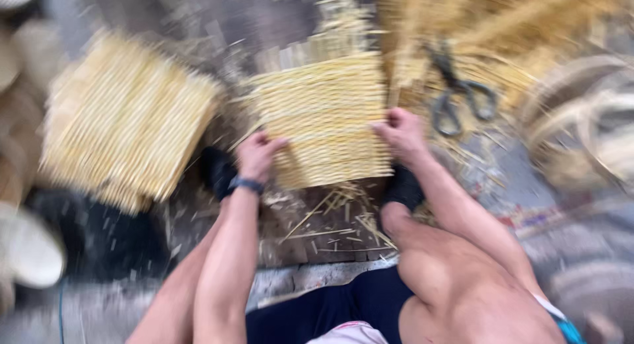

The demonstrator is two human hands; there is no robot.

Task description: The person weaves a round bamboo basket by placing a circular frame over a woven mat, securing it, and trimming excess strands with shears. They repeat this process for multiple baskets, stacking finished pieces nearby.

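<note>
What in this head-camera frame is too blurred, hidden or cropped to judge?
- Woven straw mat: motion blur hides the weave.
- Left hand and right hand: blurred fingers, grip unclear.
- Scissors: smeared; open or closed, uncertain.
- Second mat: blurred.
- Pale objects: cropped by left edge.

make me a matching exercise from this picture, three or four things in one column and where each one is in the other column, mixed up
Things:
1. woven straw mat
2. scissors
3. second straw mat
4. wristband

Places:
A. on the left wrist
B. lying far left on the floor
C. held at both edges by the left hand and right hand
D. right of the held mat, on loose straw

Pairs: 1-C, 2-D, 3-B, 4-A
</note>
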